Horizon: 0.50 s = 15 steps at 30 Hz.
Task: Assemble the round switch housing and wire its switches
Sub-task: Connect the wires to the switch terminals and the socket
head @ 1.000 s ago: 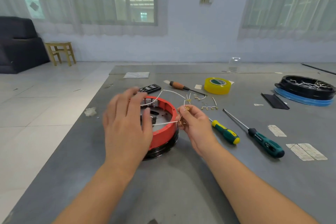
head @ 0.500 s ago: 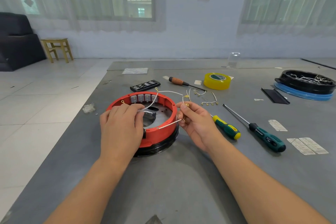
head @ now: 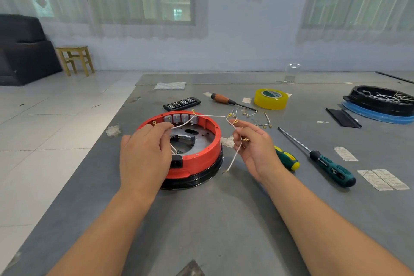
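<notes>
The round red switch housing (head: 208,152) sits on a black base on the grey table, with a row of grey switches (head: 179,118) inside its far wall. My left hand (head: 145,154) is over the housing's near left rim and pinches a white wire (head: 183,124) that runs toward the switches. To the right of the housing, my right hand (head: 253,148) pinches other white wires with brass terminals (head: 235,122); one wire end (head: 233,159) hangs down to the table.
Loose short wires (head: 257,119) lie beyond my right hand. A green-yellow screwdriver (head: 287,158), a teal screwdriver (head: 322,161), a wooden-handled screwdriver (head: 226,99), yellow tape (head: 271,98), a black bit case (head: 181,103) and a black tray on a blue ring (head: 380,105) lie around.
My left hand drew back from over the housing to its near left rim, uncovering the switches. My right hand lifted away to the right, pulling the wires out from the rim.
</notes>
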### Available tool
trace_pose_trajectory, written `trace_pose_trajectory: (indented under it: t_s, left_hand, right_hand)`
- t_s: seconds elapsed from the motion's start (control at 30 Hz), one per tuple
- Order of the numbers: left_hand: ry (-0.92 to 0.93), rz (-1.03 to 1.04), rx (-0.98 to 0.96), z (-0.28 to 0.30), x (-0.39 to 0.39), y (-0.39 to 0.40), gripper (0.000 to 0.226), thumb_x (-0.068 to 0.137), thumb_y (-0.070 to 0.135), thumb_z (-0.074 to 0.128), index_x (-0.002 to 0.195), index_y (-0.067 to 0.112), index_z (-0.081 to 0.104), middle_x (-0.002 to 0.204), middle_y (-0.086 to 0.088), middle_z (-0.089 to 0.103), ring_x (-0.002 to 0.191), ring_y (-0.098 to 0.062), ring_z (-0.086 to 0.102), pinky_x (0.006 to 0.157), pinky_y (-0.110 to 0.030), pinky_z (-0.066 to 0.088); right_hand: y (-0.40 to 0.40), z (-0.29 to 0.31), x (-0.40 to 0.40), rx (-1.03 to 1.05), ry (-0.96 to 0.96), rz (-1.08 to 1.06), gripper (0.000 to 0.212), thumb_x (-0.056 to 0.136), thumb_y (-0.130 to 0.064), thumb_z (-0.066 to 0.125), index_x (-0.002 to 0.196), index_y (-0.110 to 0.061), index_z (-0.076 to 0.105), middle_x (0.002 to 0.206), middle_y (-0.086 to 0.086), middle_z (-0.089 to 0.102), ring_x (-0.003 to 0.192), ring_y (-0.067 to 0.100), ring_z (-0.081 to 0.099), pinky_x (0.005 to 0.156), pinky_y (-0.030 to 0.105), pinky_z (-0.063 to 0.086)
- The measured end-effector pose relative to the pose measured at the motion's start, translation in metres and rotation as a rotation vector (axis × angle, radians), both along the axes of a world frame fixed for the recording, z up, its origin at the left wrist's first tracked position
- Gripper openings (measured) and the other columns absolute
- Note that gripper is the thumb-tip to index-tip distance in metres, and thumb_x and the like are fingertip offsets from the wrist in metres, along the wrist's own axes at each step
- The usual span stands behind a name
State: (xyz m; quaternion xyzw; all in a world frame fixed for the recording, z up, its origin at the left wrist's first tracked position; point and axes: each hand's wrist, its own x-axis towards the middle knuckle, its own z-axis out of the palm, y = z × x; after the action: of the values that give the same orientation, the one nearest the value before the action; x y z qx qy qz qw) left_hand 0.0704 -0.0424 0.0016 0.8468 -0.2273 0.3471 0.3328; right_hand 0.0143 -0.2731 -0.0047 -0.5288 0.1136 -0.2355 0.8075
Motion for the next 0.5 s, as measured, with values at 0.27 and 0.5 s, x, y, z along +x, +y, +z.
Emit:
trace_pose_trajectory:
  t_s: [0.27,0.5]
  left_hand:
    - [0.046,0.136,-0.091,-0.0016,0.0005,0.0008,0.017,0.103,0.014,0.062,0.107,0.018,0.077,0.088,-0.004,0.080,0.074,-0.035,0.070,0.081,-0.040,0.037]
    - [0.164,-0.118,-0.187,0.0023,-0.0056,-0.0042,0.025,0.105,0.019,0.059,0.124,0.024,0.075,0.111,0.006,0.076,0.099,-0.022,0.070,0.095,-0.054,0.051]
  right_hand:
    - [-0.0001,-0.0026,0.0017,-0.048,0.004,-0.007,0.029,0.098,0.003,0.057,0.120,-0.010,0.071,0.078,0.010,0.070,0.067,0.014,0.055,0.062,0.024,0.045]
    - [0.0024,-0.0039,0.0050,0.009,-0.022,-0.032,0.025,0.097,-0.001,0.063,0.121,-0.007,0.068,0.093,0.012,0.077,0.066,0.012,0.056,0.063,0.024,0.046]
